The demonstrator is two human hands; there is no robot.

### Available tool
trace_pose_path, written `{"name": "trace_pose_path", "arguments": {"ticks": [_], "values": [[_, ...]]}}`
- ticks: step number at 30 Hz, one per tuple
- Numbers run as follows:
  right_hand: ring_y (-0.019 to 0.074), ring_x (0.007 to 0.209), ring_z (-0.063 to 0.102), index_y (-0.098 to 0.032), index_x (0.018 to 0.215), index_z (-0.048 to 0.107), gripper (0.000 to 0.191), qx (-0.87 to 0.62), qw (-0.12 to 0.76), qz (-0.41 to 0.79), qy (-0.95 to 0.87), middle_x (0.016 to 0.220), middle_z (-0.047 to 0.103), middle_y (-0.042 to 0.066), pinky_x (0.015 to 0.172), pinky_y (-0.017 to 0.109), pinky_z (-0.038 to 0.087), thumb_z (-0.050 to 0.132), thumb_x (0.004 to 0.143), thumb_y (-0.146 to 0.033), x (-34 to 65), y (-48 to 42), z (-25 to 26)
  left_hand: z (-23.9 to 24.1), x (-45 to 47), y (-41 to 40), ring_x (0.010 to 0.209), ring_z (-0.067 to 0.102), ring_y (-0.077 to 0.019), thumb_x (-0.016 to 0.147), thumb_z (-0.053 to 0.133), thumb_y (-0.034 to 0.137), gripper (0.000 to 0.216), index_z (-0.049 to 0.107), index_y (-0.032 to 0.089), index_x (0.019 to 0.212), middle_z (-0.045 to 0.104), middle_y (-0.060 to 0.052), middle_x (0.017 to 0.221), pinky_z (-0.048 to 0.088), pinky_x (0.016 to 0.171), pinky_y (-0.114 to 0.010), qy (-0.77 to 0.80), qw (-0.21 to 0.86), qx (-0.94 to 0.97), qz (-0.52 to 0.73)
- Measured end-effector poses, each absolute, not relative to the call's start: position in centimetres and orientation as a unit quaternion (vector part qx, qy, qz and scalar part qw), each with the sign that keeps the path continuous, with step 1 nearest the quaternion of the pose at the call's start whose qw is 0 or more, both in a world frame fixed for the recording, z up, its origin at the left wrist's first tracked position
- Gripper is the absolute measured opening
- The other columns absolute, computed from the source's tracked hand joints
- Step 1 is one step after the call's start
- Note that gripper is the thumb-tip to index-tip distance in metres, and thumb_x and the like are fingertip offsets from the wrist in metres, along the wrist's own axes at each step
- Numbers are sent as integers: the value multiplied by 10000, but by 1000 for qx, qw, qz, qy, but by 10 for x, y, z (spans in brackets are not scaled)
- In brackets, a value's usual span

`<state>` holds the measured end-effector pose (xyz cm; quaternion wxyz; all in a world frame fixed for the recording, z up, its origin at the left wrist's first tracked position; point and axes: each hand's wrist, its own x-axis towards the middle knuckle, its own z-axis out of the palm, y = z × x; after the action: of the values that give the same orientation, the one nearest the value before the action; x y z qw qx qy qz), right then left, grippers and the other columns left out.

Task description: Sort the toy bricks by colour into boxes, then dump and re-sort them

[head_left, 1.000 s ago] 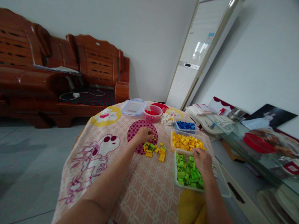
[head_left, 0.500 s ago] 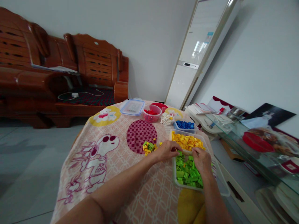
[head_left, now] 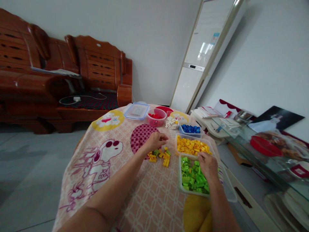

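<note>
While the right hand lay palm down on the tub of green bricks, its fingertips tucked at the tub's far rim so that whether they pinched a piece could not be told, the loose pile of yellow and green bricks sat well off to that hand's left on the tablecloth; the pile lay just beneath and to the near side of the left hand, strung out left to right; that hand, much the nearer of the two, hovered with fingers curled, any brick inside them hidden; off to its right stood the tub of yellow bricks, and beyond it the red bowl.
</note>
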<state>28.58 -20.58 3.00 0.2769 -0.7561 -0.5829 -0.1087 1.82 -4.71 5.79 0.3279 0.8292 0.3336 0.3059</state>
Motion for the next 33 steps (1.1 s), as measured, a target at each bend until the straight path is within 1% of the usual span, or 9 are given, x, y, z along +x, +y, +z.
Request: {"name": "trace_pose_path", "arguments": {"ticks": [4, 9, 11, 15, 20, 23, 26, 30, 33], "values": [[227, 785, 655, -170, 840, 742, 357, -755, 289, -95, -581, 863, 743, 118, 758, 318, 454, 423, 854, -329, 285, -206, 34, 55, -1, -32, 703, 650, -151, 755, 619, 225, 226, 765, 135, 902, 741, -38, 793, 449, 646, -210, 362, 330, 822, 290], [230, 860, 662, -183, 841, 735, 291, -715, 327, -45, -616, 891, 740, 96, 811, 325, 463, 495, 818, -346, 274, -212, 52, 39, -8, -21, 701, 641, -142, 765, 592, 243, 221, 770, 162, 869, 744, -14, 781, 431, 652, -206, 399, 290, 828, 267], [212, 796, 667, -195, 842, 740, 258, -716, 301, 23, -629, 841, 742, 67, 753, 305, 462, 521, 811, -327, 267, -216, 59, 31, -10, -16, 679, 632, -137, 773, 581, 257, 217, 765, 166, 843, 736, -4, 745, 426, 636, -205, 431, 283, 816, 262], [174, 613, 621, -219, 797, 752, 175, -729, 196, 139, -641, 683, 711, 8, 594, 270, 400, 600, 768, -300, 258, -225, 69, 20, -11, -10, 596, 607, -129, 796, 561, 292, 239, 757, 161, 837, 696, 8, 641, 416, 579, -206, 474, 315, 779, 263], [155, 579, 579, -241, 749, 759, 121, -725, 125, 147, -661, 641, 688, -15, 566, 259, 341, 645, 730, -276, 256, -231, 74, 16, -9, -9, 596, 611, -136, 801, 565, 299, 236, 754, 164, 836, 682, 5, 617, 420, 582, -211, 479, 323, 770, 272], [131, 518, 497, -228, 589, 698, 151, -708, 108, 133, -685, 528, 601, -31, 538, 256, 284, 622, 719, -226, 251, -231, 76, 16, -8, -9, 595, 611, -139, 803, 566, 300, 240, 758, 165, 854, 681, 3, 620, 423, 585, -215, 483, 325, 765, 274], [112, 477, 421, -218, 540, 654, 186, -699, 123, 142, -690, 465, 514, -46, 521, 252, 257, 596, 715, -198, 246, -230, 77, 16, -8, -11, 609, 615, -142, 806, 566, 303, 245, 762, 174, 877, 680, 4, 617, 425, 588, -215, 487, 322, 763, 277], [111, 492, 459, -205, 680, 707, 121, -708, 172, 194, -657, 527, 572, -43, 503, 230, 282, 591, 713, -219, 248, -228, 74, 17, -8, -12, 621, 622, -144, 810, 562, 302, 243, 762, 179, 871, 684, 2, 619, 425, 591, -212, 491, 318, 763, 274], [114, 498, 495, -189, 787, 720, 167, -699, 215, 263, -630, 560, 598, -36, 482, 214, 306, 577, 733, -258, 254, -228, 72, 18, -8, -13, 613, 621, -143, 807, 561, 296, 246, 762, 177, 883, 690, -2, 627, 421, 584, -212, 494, 313, 763, 275]]}}
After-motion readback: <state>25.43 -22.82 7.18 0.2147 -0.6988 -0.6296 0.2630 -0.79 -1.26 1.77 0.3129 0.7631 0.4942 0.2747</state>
